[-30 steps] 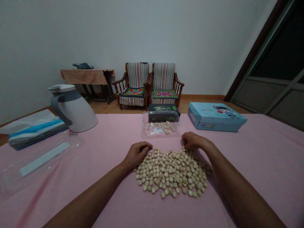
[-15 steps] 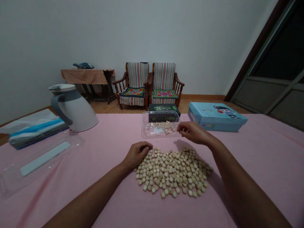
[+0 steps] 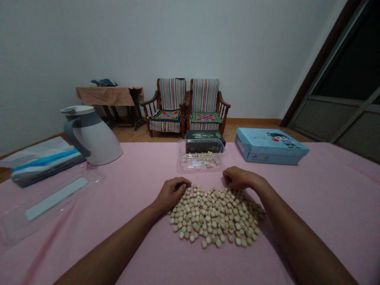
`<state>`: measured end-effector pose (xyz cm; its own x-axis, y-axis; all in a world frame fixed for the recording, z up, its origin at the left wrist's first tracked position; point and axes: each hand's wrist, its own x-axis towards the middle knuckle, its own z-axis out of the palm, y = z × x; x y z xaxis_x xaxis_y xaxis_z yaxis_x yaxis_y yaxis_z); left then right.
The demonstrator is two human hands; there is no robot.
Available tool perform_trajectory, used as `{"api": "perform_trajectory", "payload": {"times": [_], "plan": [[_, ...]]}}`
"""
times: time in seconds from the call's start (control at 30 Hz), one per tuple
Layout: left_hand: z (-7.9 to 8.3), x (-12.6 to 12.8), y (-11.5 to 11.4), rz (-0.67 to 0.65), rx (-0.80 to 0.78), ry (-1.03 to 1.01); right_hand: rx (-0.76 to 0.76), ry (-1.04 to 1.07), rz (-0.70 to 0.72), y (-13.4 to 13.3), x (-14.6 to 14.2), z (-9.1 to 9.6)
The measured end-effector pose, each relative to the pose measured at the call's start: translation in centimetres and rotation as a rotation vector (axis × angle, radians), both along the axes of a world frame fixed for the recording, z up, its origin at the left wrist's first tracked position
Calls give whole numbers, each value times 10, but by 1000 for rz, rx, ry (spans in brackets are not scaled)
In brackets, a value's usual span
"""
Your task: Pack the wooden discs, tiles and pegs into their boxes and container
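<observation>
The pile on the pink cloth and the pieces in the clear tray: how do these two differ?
The pile is large and spread loose on the pink cloth, while the tray's pieces are far fewer. The pile lies between the left hand and right hand; the tray's pieces sit inside the clear tray, beyond both hands. Both are small cream-coloured chunks.
</observation>
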<state>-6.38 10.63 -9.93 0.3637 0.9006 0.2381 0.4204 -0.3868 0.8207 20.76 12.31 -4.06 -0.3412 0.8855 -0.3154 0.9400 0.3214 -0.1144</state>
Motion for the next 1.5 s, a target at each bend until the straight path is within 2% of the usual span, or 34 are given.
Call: {"api": "perform_trajectory", "payload": {"times": [0.07,0.13,0.27,0.33,0.43,0.57,0.67,0.83,1.03,1.13,1.2,1.3,1.37,1.43,1.5], "plan": [[0,0,0,0,3,4,3,128,30,1,5,5],[0,0,1,-2,7,6,90,317,61,2,8,11],[0,-1,1,-5,6,5,490,696,-76,6,2,22],[0,-1,0,-8,3,2,613,788,-151,7,-1,26],[1,0,0,-7,2,4,544,681,-161,7,2,25],[2,0,0,-5,16,14,192,266,-41,2,11,17],[3,0,-1,-12,17,12,-7,18,-26,-2,9,11],[2,0,-1,-4,10,7,-98,-77,-3,-5,-4,7],[0,-1,0,6,23,17,-88,-72,-13,-2,1,1],[0,0,0,5,20,21,-45,62,10,1,9,7],[0,0,0,2,22,22,79,248,5,3,12,14],[1,0,0,8,19,17,403,555,-95,4,8,24],[1,0,0,6,20,18,548,654,-152,4,3,29],[2,0,-1,1,26,26,536,612,-137,3,1,30],[2,-1,-1,-1,29,33,390,458,-74,0,1,28]]}}
